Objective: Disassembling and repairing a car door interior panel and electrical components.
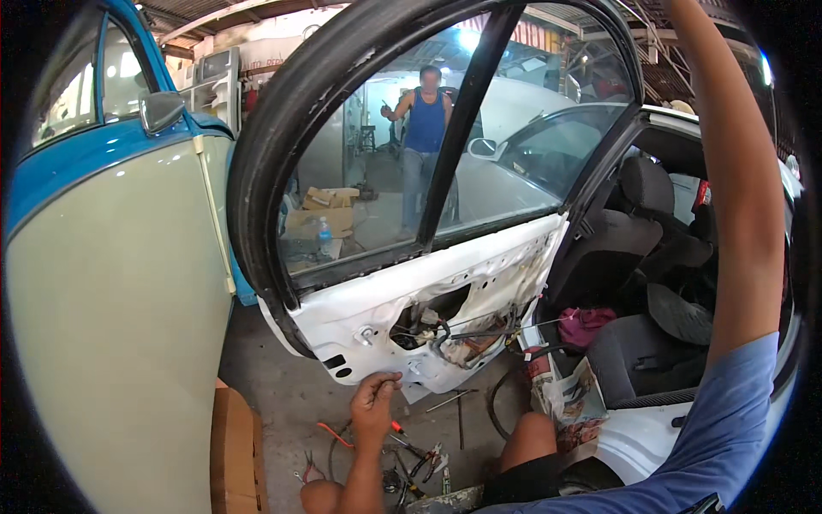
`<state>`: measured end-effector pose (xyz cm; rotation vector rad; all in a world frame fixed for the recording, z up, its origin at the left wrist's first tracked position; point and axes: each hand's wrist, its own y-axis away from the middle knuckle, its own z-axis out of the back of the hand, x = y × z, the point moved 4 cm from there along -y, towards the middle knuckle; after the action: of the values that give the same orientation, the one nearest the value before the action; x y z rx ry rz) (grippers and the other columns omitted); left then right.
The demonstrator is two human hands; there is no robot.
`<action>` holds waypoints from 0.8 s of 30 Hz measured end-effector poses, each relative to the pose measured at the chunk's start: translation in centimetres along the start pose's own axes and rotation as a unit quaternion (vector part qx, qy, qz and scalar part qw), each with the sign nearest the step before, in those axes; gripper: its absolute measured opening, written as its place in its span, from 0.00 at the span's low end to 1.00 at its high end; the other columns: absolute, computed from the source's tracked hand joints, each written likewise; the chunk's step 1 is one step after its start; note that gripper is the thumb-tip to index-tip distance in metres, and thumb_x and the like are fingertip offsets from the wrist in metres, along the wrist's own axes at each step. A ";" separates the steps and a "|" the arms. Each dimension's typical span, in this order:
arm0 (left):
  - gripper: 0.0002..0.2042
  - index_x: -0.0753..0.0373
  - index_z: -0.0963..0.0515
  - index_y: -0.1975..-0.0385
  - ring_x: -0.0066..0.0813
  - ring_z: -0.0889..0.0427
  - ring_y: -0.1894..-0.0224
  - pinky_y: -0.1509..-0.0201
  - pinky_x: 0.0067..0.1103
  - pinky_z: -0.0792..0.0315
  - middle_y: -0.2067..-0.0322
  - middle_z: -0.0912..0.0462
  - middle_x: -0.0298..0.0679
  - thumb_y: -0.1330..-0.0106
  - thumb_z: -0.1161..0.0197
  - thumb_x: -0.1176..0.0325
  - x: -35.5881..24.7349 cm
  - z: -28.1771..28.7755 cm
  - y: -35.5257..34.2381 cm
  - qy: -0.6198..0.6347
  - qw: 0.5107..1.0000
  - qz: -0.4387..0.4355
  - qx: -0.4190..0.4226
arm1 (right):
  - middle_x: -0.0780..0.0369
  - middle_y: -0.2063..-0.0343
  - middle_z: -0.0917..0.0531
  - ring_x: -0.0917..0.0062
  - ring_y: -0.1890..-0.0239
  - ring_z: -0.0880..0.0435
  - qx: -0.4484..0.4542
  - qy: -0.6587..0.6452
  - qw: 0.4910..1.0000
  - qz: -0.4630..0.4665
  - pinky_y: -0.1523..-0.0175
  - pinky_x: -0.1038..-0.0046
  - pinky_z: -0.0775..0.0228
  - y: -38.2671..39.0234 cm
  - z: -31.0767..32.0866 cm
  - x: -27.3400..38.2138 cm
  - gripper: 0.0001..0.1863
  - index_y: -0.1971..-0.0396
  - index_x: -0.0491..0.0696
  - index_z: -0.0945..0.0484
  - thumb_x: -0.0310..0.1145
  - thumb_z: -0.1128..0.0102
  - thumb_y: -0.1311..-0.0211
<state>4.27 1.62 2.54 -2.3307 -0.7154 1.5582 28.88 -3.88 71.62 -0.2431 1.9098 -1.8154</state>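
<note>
A white metal car door with bare inner panel (pixel 338 317) stands open in the middle of the view, beside the car with dark grey fabric seats (pixel 595 253). The person's left hand (pixel 377 396) is near the door's lower edge, its fingers curled together; one cannot tell whether they grasp something small. The right arm (pixel 741 197) goes upward past the door's window, and the right hand is outside the view, so its state cannot be told.

Below lies a grey concrete floor (pixel 282 385), where metal pliers (pixel 424 463) and other tools are scattered near the left forearm. Between the door and a blue-and-cream vehicle (pixel 111 274) there is only a narrow strip of floor, with a brown cardboard box (pixel 233 454) at its near end. A thick black rubber seal (pixel 257 180) curves around the door's smooth glass; the panel has irregular openings with loose wires (pixel 441 338). Through the glass, a person in a blue sleeveless top (pixel 425 124) is seen.
</note>
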 end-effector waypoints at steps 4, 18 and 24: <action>0.10 0.69 0.20 0.52 0.28 0.18 0.57 0.46 0.23 0.25 0.53 0.14 0.42 0.28 0.41 0.74 0.2 0.3 0.0 0.010 1.000 0.002 0.012 | 0.53 0.49 0.15 0.64 0.45 0.17 0.050 0.034 0.998 -0.009 0.36 0.63 0.27 -2.5 -3.1 5.3 0.26 0.47 0.41 0.18 0.48 0.39 0.34; 0.09 0.69 0.20 0.52 0.29 0.17 0.57 0.47 0.22 0.25 0.53 0.14 0.44 0.30 0.40 0.78 -1.7 0.2 0.1 0.021 1.000 0.009 0.012 | 0.54 0.52 0.13 0.59 0.50 0.17 0.308 0.056 0.942 0.121 0.41 0.60 0.26 -1.7 -13.4 9.2 0.29 0.49 0.43 0.16 0.54 0.35 0.38; 0.09 0.68 0.22 0.53 0.32 0.16 0.58 0.47 0.24 0.23 0.54 0.14 0.47 0.31 0.41 0.79 -2.7 0.8 0.4 0.037 0.998 -0.010 -0.043 | 0.55 0.51 0.14 0.60 0.50 0.17 0.305 0.091 0.936 0.151 0.41 0.60 0.27 -1.2 -13.7 9.2 0.29 0.49 0.43 0.17 0.54 0.36 0.37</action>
<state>2.81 -0.22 4.18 -2.4207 -0.8019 1.4522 14.32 4.01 70.67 0.4214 1.2992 -2.1487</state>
